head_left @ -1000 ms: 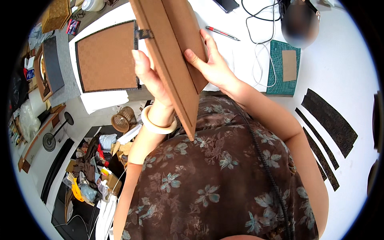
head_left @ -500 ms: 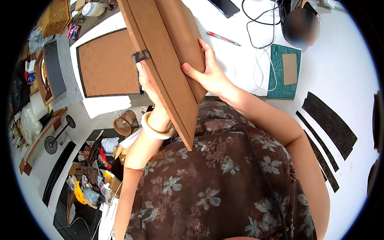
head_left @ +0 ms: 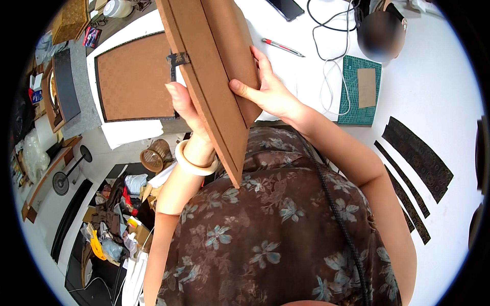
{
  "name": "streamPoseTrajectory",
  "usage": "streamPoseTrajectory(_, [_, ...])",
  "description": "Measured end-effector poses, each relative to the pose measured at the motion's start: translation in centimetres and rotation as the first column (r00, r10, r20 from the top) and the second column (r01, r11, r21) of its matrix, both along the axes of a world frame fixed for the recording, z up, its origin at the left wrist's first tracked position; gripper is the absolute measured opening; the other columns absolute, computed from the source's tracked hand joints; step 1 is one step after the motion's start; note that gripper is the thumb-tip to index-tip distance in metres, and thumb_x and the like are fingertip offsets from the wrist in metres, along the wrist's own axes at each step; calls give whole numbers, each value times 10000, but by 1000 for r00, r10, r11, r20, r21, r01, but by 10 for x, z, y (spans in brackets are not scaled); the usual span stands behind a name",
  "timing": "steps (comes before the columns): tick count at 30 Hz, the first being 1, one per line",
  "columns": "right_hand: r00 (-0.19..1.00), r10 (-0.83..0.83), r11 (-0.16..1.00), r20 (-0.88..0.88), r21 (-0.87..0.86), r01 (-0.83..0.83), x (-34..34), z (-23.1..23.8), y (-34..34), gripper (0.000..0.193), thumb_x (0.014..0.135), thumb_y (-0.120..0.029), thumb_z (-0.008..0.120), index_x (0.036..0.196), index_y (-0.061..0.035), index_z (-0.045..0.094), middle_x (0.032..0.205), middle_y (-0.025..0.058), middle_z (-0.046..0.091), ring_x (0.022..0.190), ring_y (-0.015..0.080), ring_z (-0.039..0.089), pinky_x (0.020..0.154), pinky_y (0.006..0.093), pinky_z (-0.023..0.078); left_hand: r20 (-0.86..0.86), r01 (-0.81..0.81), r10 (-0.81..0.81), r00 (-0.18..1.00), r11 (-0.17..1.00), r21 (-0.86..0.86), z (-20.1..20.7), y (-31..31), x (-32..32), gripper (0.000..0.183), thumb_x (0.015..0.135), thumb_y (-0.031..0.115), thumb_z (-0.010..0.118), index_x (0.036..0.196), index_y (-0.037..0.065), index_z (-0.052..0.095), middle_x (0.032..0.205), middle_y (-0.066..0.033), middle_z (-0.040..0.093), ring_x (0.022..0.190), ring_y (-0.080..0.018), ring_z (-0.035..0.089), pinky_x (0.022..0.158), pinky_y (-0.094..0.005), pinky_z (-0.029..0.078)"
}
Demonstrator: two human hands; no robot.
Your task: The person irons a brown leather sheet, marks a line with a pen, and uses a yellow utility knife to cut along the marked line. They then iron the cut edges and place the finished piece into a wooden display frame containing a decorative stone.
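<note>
Between my hands a brown fibreboard box (head_left: 217,76) is held up on its side, tilted, with its wide rimmed board facing left. My right hand (head_left: 270,94) grips its right wall, the thumb on the near face and the fingers around the far side. On the left, my left hand (head_left: 190,109) is against the board's edge with its thumb raised and the other fingers hidden behind the board. Just above that thumb, a short dark patterned strip (head_left: 178,59) lies across the board's edge, its left end sticking out past it.
A dark-edged brown panel (head_left: 135,79) lies left on white paper. A red-and-grey pen (head_left: 283,47), a phone (head_left: 286,7), cables and a green cutting mat (head_left: 360,109) are on the table. Dark patterned strips (head_left: 418,158) lie right. Another person (head_left: 380,35) is at upper right.
My left thumb has come away from the dark strip and now points up beside the board's edge. The strip's left end stands out freer. My right hand keeps its grip.
</note>
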State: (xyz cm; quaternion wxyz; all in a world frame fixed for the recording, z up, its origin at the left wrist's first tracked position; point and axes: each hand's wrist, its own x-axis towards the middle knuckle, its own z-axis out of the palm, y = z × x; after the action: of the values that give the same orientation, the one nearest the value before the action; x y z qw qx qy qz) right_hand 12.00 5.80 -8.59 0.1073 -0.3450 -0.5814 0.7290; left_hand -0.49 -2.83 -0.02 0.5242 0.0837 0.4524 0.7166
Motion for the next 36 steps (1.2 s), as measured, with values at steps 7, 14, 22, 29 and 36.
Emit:
streamPoseTrajectory(7, [988, -145, 984, -62, -116, 137, 0, 11, -8, 967, 970, -575, 637, 1582, 22, 184, 1584, 242, 294, 1484, 351, 296, 1203, 449, 291, -74, -86, 80, 994, 993, -79, 3, 0, -2, 927, 934, 818, 377, 1484, 74, 438, 1399, -105, 537, 1257, -239, 550, 1035, -392, 481])
streamPoseTrajectory(14, [990, -107, 903, -92, 408, 135, 10, 18, 7, 619, 946, -273, 702, 1481, -79, 459, 1497, 216, 437, 1436, 368, 396, 1194, 463, 318, 197, -173, 163, 967, 985, 31, 16, -15, -14, 765, 996, 693, 422, 1442, 75, 486, 1321, -82, 596, 1207, -197, 583, 983, -369, 513])
streamPoseTrajectory(22, [980, -169, 819, -109, 537, 201, -65, 0, 30, 841, 882, -409, 748, 1518, -23, 357, 1573, 274, 304, 1465, 441, 317, 1196, 504, 313, -62, -69, 64, 996, 993, -91, 28, -14, -10, 670, 998, 583, 412, 1433, 79, 489, 1329, -95, 585, 1212, -217, 561, 1015, -378, 464])
streamPoseTrajectory(29, [889, -448, 802, -98, 395, 448, -51, -21, 107, 242, 980, -153, 671, 1163, 2, 704, 1202, 98, 672, 1002, 175, 673, 847, 323, 554, -203, -162, 123, 971, 968, -189, 67, 8, 3, 636, 896, 238, 574, 1490, 64, 427, 1348, -125, 561, 1204, -262, 575, 1014, -410, 485])
streamPoseTrajectory(36, [671, -739, 544, -67, 529, 652, 81, -53, 202, 114, 888, -181, 767, 896, -67, 759, 565, -1, 629, 516, 77, 568, 517, 276, 444, -258, -124, 105, 960, 991, -57, 59, 15, -9, 682, 837, 112, 596, 1484, 29, 398, 1322, -135, 569, 1215, -262, 568, 1050, -381, 460])
